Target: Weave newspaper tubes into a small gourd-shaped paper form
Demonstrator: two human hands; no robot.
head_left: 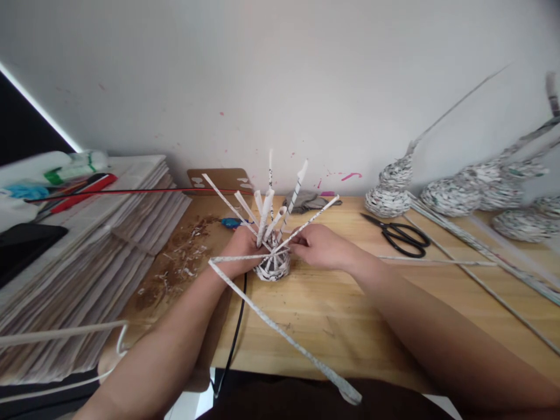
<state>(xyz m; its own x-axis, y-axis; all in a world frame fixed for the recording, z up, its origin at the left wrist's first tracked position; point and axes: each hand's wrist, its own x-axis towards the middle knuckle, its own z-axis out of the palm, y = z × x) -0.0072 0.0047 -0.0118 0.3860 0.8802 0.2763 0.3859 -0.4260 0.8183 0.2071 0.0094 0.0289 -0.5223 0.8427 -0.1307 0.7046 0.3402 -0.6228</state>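
A small woven basket of rolled newspaper (273,267) stands on the wooden table (350,326), with several white paper tubes (266,213) fanning upward from it. My left hand (238,248) wraps round its left side, fingers closed on it. My right hand (317,245) pinches a paper strip at the basket's right rim. A long flat paper strip (280,329) runs from the basket across my left wrist toward the near table edge.
A tall stack of newspapers (87,262) lies at the left with pens and bottles on top. Black scissors (402,236) lie right of the hands. Several finished woven pieces (389,189) and long paper rods (481,251) sit at the right. A black cable (234,338) crosses the table front.
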